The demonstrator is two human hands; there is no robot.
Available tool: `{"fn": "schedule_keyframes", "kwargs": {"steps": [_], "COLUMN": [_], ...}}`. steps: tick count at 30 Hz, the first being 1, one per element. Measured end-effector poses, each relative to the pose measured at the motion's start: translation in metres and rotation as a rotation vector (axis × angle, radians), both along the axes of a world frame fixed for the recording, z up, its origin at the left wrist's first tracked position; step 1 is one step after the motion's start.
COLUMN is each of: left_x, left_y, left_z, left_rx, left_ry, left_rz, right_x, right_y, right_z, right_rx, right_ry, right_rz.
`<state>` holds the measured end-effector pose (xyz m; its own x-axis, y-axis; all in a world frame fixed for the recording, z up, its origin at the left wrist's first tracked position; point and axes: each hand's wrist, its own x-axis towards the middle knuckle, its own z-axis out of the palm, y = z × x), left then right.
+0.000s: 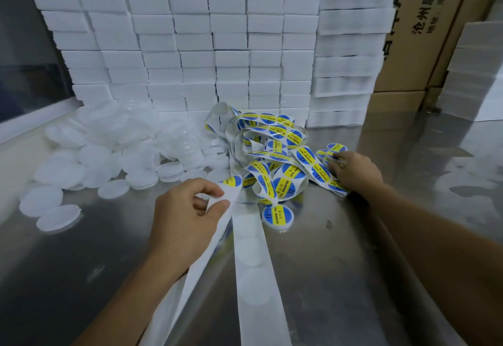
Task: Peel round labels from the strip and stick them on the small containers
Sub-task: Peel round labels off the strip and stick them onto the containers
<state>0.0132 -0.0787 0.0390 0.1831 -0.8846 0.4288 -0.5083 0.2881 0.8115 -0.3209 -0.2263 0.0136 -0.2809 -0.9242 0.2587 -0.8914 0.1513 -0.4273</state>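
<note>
A long white backing strip (253, 258) runs from the bottom of the view up into a tangled heap of strip with round blue-and-yellow labels (275, 155). My left hand (187, 218) pinches the strip between thumb and fingers, just below a label still on it (234, 182). My right hand (353, 169) reaches out to the right of the heap, fingers on a small labelled container (336, 148); the grip itself is hidden. One labelled container (276, 216) lies on the table beside the strip. A pile of unlabelled white round containers (117, 152) lies at the left.
The work surface is a shiny metal table (353, 277). A wall of stacked white boxes (190, 46) stands behind the heap, with more white stacks (348, 46) and brown cartons (424, 33) at the right. A window frame is at the far left.
</note>
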Motion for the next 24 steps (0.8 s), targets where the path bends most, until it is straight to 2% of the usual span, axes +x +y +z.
{"fn": "schedule_keyframes", "kwargs": {"steps": [3,8,13,16,20,24], "left_x": [0.000,-0.001,-0.003,-0.004,-0.006,-0.010], "left_y": [0.000,0.000,0.003,0.005,0.010,0.013], "left_z": [0.001,0.002,0.004,0.007,0.013,0.015], "left_rx": [-0.009,-0.014,-0.016,0.010,0.005,0.014], "left_ry": [-0.014,-0.005,0.045,0.116,0.298,0.387], "left_rz": [-0.001,-0.014,-0.053,-0.090,-0.203,-0.347], "right_x": [-0.003,0.017,0.052,0.084,0.127,0.158], "right_y": [-0.005,0.003,0.034,0.063,0.102,0.128], "right_z": [0.004,0.010,0.022,0.030,0.036,0.039], "right_rx": [0.014,-0.276,-0.505,-0.607,-0.593,-0.337], "right_ry": [0.037,0.024,-0.042,-0.166,-0.326,-0.534], "right_rz": [-0.033,-0.027,0.118,0.298,0.459,0.558]}}
